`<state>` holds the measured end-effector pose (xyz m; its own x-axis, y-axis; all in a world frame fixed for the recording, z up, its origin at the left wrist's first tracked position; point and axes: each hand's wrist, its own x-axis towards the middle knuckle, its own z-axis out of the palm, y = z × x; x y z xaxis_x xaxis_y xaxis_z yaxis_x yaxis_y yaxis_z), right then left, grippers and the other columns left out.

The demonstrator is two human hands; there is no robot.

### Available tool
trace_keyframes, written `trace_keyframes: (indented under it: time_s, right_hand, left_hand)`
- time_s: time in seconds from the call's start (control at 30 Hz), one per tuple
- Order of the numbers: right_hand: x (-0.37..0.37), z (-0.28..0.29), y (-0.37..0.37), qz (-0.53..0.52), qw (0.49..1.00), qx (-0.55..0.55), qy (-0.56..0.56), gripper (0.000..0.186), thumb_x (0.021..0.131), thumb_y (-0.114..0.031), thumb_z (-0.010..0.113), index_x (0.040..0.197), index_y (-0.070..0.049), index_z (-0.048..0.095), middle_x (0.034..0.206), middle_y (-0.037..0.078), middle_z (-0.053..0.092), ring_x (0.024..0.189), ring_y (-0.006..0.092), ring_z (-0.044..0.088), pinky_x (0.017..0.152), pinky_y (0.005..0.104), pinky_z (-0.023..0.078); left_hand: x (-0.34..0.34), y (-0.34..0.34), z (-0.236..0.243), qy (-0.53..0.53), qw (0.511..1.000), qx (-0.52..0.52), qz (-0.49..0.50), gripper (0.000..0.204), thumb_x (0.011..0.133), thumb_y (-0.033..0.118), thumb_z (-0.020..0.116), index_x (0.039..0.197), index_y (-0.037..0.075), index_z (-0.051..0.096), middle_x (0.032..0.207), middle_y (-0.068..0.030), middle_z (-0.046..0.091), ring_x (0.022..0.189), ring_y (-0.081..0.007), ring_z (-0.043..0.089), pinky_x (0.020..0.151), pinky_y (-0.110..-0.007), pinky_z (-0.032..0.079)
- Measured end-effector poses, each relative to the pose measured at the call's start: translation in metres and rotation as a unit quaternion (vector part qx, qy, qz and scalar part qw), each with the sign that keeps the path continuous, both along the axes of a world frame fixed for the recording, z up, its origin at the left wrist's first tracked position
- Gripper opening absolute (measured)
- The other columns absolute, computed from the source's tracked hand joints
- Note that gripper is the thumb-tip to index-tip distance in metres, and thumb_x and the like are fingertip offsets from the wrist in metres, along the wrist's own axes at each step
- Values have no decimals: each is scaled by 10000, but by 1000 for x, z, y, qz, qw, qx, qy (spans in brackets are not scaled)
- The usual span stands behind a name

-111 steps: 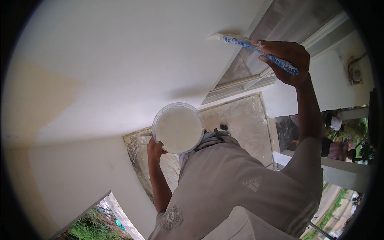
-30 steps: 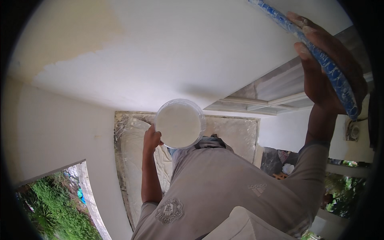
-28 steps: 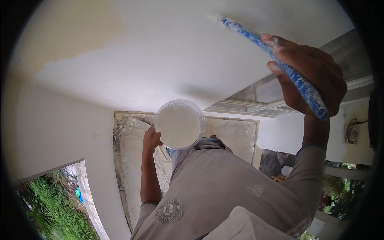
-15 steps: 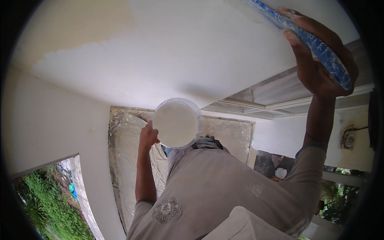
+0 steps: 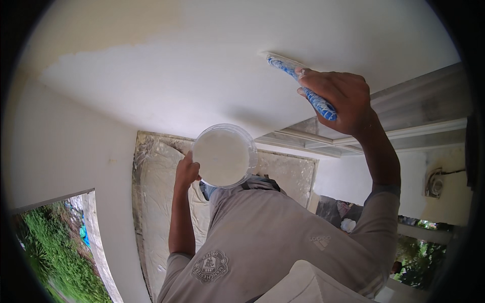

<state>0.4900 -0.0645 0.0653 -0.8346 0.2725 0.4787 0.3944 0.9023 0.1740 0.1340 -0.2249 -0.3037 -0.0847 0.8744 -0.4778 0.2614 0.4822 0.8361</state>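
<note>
In my right hand (image 5: 346, 98) is a paintbrush (image 5: 323, 107) with a blue, paint-smeared handle, my fingers closed round it. Its head meets the wall (image 5: 202, 81), where wet-looking white covers most of the surface. My left hand (image 5: 188, 171) grips the side of a round clear plastic tub (image 5: 253, 160) at waist height. Off-white paint (image 5: 220, 156) fills the tub's opening; how deep it goes is hidden. The fingers beneath the tub are partly out of sight.
A beige patch (image 5: 116, 25) shows at the wall's upper left. Light sheeting (image 5: 166, 192) covers the floor below. Framed glass panels (image 5: 424, 106) stand on the right, beside a wall fitting (image 5: 434, 183). A window opening (image 5: 60, 247) with greenery is at lower left.
My right hand has swung left and down with the paintbrush, from the upper right toward the middle of the wall. The left hand and tub have stayed almost still.
</note>
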Motion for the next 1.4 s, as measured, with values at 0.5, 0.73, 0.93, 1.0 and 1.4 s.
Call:
trace_keyframes:
  time_s: [0.5,0.73,0.93,1.0,1.4]
  right_hand:
    - [13,36,-25,-6,999,-25,35,345,904,-41,902,1224,-53,772,1130,179,860,968,306,866,808,371,716]
    - [36,55,-10,-56,996,10,72,292,943,-103,902,1219,-72,810,1129,116,870,1009,265,863,834,335,720]
    - [57,133,-33,-37,986,137,87,274,1004,-31,839,1261,31,770,1146,207,851,1024,309,857,842,403,727]
    - [61,130,-39,-27,990,120,75,288,988,-45,856,1254,23,767,1140,196,853,1024,305,857,832,394,726]
    - [25,45,-9,-45,998,17,33,355,904,-97,925,1236,-90,798,1120,115,869,942,257,866,785,339,719]
  left_hand:
    - [-2,-1,-1,-5,1000,-3,13,495,850,57,512,1308,-72,646,834,-267,776,588,-344,767,606,-453,630]
    - [-4,-3,0,17,1000,1,5,473,845,65,511,1279,-80,629,813,-281,769,586,-352,766,617,-465,630]
    - [-5,-1,-6,9,1000,-1,0,466,848,60,519,1275,-91,628,810,-286,768,589,-355,768,623,-466,633]
    - [-5,0,-8,2,1000,1,-3,477,848,59,520,1285,-102,623,806,-286,767,590,-352,769,618,-463,633]
    - [-4,0,6,19,1000,-1,-12,494,852,59,514,1311,-92,621,778,-282,761,605,-367,775,611,-464,636]
